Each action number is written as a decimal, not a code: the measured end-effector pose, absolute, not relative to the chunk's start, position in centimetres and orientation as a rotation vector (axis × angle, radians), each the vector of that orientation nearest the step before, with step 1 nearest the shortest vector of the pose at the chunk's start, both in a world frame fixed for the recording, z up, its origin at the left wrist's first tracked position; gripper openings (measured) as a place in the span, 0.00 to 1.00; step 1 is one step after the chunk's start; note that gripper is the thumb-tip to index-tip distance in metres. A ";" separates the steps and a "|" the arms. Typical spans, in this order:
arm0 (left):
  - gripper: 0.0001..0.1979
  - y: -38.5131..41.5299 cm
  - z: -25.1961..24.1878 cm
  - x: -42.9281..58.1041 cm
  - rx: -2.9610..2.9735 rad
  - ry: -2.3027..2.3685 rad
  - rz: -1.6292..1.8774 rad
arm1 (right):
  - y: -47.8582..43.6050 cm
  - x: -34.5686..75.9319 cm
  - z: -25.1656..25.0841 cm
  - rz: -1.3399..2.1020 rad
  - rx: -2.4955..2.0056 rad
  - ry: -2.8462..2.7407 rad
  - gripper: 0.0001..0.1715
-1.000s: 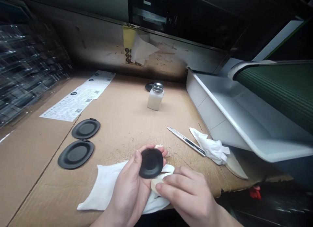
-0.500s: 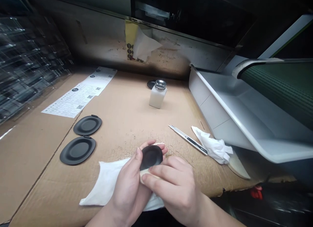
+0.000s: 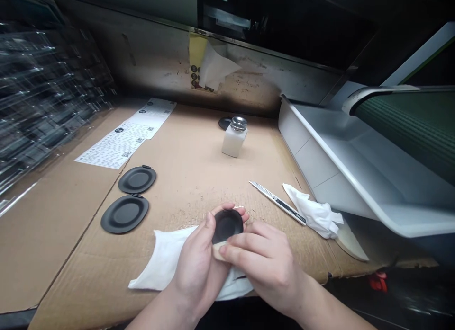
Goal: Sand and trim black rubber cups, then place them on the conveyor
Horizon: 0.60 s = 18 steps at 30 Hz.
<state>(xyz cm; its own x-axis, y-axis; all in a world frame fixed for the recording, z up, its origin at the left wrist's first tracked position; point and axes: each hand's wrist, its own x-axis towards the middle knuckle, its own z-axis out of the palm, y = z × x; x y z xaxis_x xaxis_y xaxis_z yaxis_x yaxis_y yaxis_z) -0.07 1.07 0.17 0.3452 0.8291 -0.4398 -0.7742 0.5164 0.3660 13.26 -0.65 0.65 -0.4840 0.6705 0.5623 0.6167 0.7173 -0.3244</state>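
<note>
Cupping a black dish [image 3: 229, 224] on the palm of the half-curled left hand [image 3: 195, 268], at the lower centre of the frame; pinching a pale pad [image 3: 218, 252] in the tightly bent right hand [image 3: 266, 261], holding it at the dish's lower edge, over a white cloth [image 3: 165, 256].

Left hand [image 3: 199, 256] is cupped palm up, thumb raised on one side, fingertips curling up opposite. Right hand [image 3: 268, 259] is pinching, back of hand up, reaching across to left palm. Left forearm [image 3: 161, 308] and right forearm [image 3: 329, 301] angle inward, bare.
</note>
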 end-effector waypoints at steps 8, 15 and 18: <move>0.16 0.8 -0.1 0.2 0.275 0.585 1.089 | 0.5 18.0 3.9 0.207 -1.094 -2.249 0.11; 0.17 0.6 0.2 0.0 0.364 0.591 1.009 | 1.3 14.4 3.6 0.401 -1.052 -2.409 0.08; 0.17 0.6 0.2 0.0 0.328 0.607 1.022 | 1.2 13.4 2.7 0.410 -1.022 -2.251 0.10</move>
<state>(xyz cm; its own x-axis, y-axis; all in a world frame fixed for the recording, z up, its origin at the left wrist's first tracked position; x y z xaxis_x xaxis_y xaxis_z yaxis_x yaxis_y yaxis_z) -0.03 0.62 0.16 0.3783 0.8698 -0.3169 -0.6947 0.4930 0.5238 13.43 1.17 2.67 -0.5044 0.7585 0.4127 0.5640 0.6513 -0.5076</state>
